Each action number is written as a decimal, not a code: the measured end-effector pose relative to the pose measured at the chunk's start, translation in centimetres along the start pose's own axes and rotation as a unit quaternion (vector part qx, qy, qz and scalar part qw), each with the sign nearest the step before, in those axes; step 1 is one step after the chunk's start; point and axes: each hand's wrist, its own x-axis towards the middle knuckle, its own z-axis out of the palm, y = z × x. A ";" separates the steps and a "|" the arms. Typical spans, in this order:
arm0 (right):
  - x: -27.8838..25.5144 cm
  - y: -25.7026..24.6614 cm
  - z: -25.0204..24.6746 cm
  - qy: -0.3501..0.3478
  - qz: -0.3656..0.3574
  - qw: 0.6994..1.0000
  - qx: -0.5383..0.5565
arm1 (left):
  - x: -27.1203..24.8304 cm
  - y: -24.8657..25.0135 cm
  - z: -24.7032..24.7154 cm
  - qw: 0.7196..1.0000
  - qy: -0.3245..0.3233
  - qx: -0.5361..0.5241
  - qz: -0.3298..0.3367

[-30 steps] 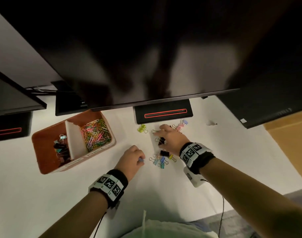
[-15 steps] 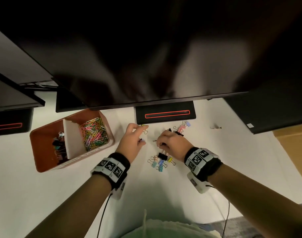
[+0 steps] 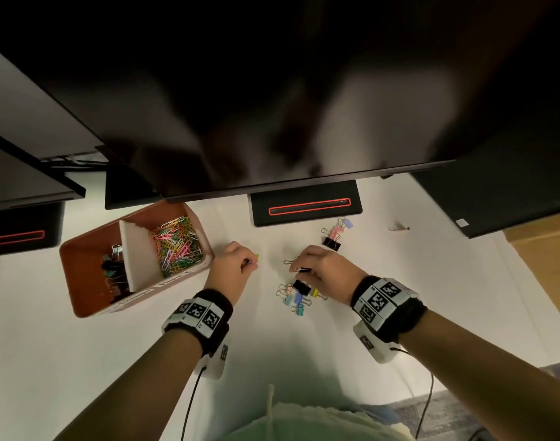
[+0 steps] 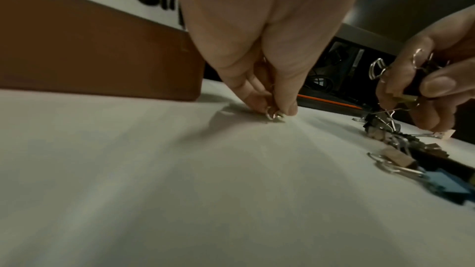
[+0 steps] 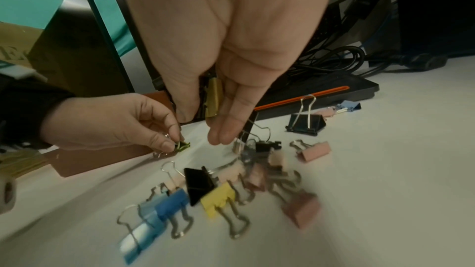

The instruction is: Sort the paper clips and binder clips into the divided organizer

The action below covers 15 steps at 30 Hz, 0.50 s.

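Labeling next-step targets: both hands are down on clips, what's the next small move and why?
Probably lift the left hand and carry its small green binder clip to the organizer, left compartment: that side holds binder clips, the right holds paper clips. The clip is already pinched at the table; the right hand already holds clips.

Both forearms bare, each w/ a black wristband (image 3: 212, 308) carrying white panels printed w/ black square fiducial markers. Under each wrist a small white camera box (image 3: 375, 346), also marker-tagged, w/ a thin black cable (image 3: 189, 405) running back along the arm. Pale green top (image 3: 304, 424) w/ a cream drawstring at the chest
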 end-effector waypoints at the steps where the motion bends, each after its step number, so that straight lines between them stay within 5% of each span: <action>1: -0.1 -0.3 0.0 0.004 -0.007 1.000 0.001 | -0.6 0.0 -0.2 1.000 0.003 -0.011 0.004; 6: -0.2 -2.7 -0.3 0.040 -0.060 0.997 0.003 | -4.5 1.3 -2.9 0.995 0.019 -0.094 0.021; 15: 2.9 -13.2 -0.7 0.043 -0.222 0.974 0.019 | -10.5 -1.2 -15.4 0.967 0.198 -0.155 -0.037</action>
